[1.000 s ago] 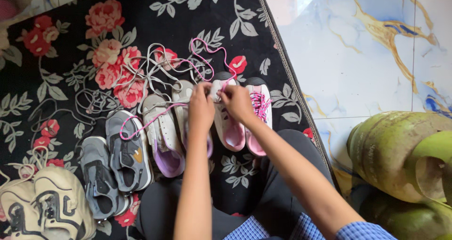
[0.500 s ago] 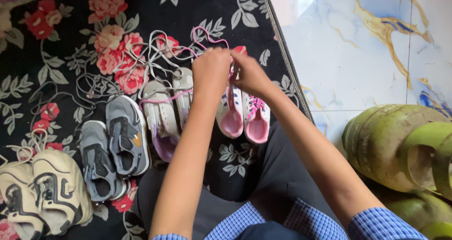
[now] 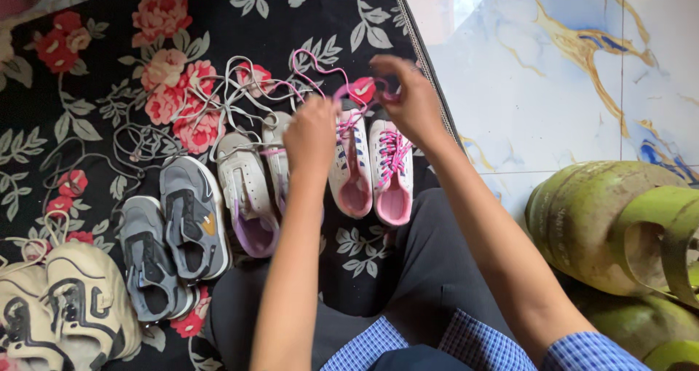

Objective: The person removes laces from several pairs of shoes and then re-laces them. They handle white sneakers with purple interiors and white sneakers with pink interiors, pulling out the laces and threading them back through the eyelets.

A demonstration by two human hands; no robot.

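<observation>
Hands split apart now, where half a second ago they sat bunched together above the toe of the pink-and-white shoe (image 3: pixel 349 168). The right hand (image 3: pixel 413 101) has swung out past that shoe's toe towards the rug's edge, fingers pinched shut on the pink lace (image 3: pixel 348 94), drawing it taut. The left hand (image 3: pixel 312 136) has dropped back beside the shoe, closed over its laces. Its mate (image 3: pixel 391 168) lies touching it, white-and-lilac shoes (image 3: pixel 247 189) on the other side.
</observation>
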